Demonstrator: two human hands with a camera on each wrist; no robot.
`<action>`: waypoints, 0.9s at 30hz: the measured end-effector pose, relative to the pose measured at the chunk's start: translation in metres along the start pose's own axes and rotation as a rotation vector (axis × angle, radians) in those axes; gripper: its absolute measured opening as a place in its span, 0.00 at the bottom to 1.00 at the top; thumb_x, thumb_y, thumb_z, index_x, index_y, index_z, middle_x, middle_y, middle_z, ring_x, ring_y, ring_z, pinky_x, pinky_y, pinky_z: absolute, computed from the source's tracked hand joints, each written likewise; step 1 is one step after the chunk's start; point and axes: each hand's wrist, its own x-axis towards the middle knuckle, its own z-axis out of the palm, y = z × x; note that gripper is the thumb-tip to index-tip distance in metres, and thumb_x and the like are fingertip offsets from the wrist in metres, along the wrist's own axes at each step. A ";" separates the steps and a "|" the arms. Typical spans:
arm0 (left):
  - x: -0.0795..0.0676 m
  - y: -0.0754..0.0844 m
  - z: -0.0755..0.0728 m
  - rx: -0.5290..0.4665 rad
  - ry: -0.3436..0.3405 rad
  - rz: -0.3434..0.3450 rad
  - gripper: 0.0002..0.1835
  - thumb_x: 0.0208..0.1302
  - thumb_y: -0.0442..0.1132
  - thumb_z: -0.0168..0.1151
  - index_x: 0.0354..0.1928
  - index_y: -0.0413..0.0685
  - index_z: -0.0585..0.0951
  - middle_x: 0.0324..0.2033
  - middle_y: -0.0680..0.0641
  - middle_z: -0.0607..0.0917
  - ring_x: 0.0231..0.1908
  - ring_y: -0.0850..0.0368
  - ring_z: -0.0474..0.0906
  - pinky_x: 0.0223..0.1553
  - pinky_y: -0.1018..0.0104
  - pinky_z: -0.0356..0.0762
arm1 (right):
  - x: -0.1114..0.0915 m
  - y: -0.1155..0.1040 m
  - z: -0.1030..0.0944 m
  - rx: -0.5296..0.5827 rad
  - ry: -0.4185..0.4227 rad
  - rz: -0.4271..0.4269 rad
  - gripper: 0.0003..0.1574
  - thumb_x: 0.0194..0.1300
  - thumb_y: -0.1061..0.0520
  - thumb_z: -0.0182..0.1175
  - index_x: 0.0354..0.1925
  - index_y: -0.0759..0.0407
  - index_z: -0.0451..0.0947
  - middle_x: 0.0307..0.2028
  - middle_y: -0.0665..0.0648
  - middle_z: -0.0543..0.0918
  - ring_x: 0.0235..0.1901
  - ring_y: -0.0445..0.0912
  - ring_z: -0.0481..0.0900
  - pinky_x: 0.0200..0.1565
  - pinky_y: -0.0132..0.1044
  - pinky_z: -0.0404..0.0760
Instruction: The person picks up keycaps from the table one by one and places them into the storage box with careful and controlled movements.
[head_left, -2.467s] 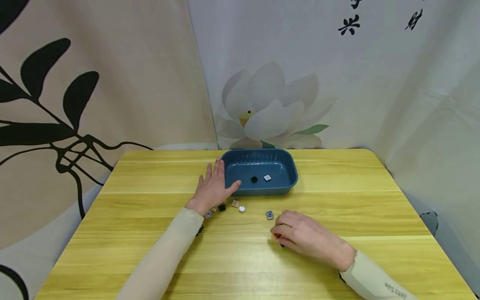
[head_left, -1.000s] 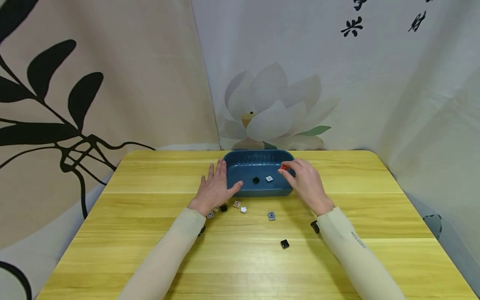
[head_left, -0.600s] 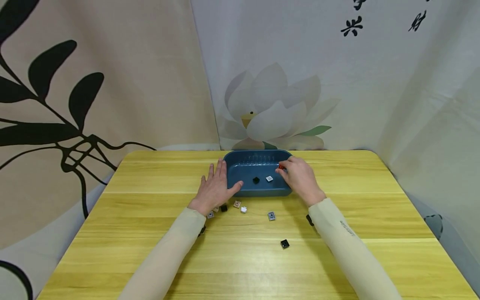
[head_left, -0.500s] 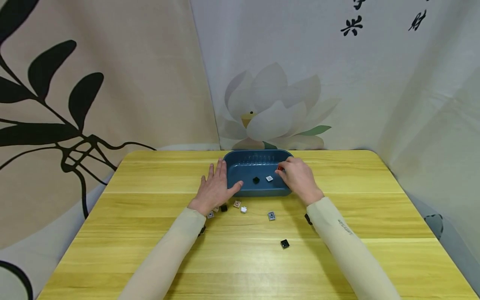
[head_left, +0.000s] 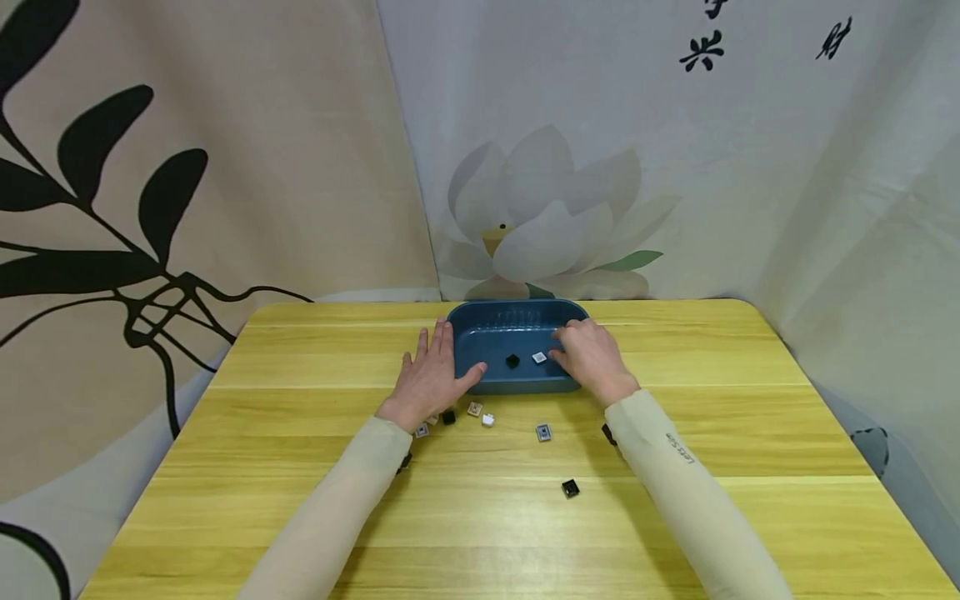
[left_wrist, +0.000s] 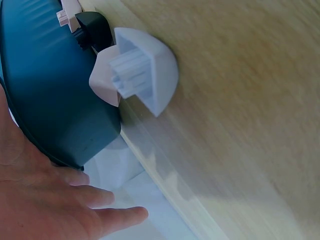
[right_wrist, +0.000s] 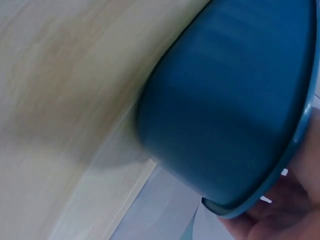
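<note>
A blue tray [head_left: 525,387] stands at the table's far edge, with a black keycap [head_left: 513,361] and a white keycap [head_left: 539,358] inside. My left hand [head_left: 423,379] lies flat along the tray's left end, fingers straight and thumb over the front rim. My right hand [head_left: 592,358] reaches over the right end, its fingertips down inside. Thumb and forefinger look slightly apart there, and the red keycap is out of sight. In the right wrist view the tray wall [right_wrist: 225,110] hides the fingertips.
Loose keycaps lie before the tray: beige [head_left: 475,409], white [head_left: 488,421], black [head_left: 448,417], grey [head_left: 543,432] and, nearer, another black one [head_left: 571,488]. In the left wrist view a white keycap [left_wrist: 162,75] shows its stem. A printed curtain [head_left: 555,167] hangs behind the table.
My right hand has carried a red keycap from the table to the tray, then dipped inside; the red keycap is now hidden from view. The left hand stays on the tray.
</note>
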 end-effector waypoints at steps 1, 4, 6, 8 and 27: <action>0.000 0.000 0.000 -0.002 -0.002 0.001 0.57 0.70 0.75 0.43 0.83 0.39 0.41 0.83 0.42 0.38 0.80 0.35 0.37 0.72 0.27 0.47 | -0.001 0.000 0.000 0.008 0.000 0.002 0.18 0.67 0.53 0.72 0.49 0.65 0.89 0.39 0.63 0.87 0.39 0.58 0.82 0.43 0.51 0.84; 0.000 0.001 0.001 -0.004 -0.005 0.002 0.57 0.71 0.75 0.43 0.83 0.39 0.41 0.83 0.42 0.38 0.80 0.35 0.37 0.72 0.27 0.47 | -0.004 0.001 -0.002 0.048 0.011 0.018 0.21 0.70 0.52 0.70 0.54 0.66 0.87 0.46 0.64 0.87 0.46 0.59 0.84 0.50 0.52 0.84; 0.001 0.002 0.001 0.002 -0.006 0.001 0.57 0.71 0.76 0.43 0.83 0.40 0.41 0.83 0.43 0.38 0.80 0.35 0.37 0.72 0.27 0.47 | -0.008 0.001 -0.004 0.091 0.024 0.032 0.22 0.72 0.51 0.68 0.56 0.65 0.86 0.51 0.65 0.86 0.51 0.59 0.83 0.55 0.53 0.82; 0.001 0.002 0.001 0.008 -0.005 0.000 0.57 0.71 0.76 0.42 0.83 0.40 0.40 0.83 0.43 0.38 0.80 0.35 0.37 0.72 0.28 0.47 | -0.013 0.001 -0.005 0.130 0.052 0.041 0.23 0.74 0.49 0.65 0.57 0.65 0.85 0.55 0.65 0.85 0.55 0.60 0.82 0.59 0.54 0.80; 0.000 0.004 -0.002 -0.025 -0.015 0.011 0.57 0.72 0.74 0.45 0.82 0.38 0.40 0.82 0.41 0.38 0.80 0.34 0.36 0.72 0.26 0.45 | -0.093 -0.009 -0.031 0.168 0.223 -0.006 0.25 0.76 0.42 0.61 0.56 0.60 0.85 0.53 0.60 0.85 0.53 0.59 0.82 0.53 0.55 0.82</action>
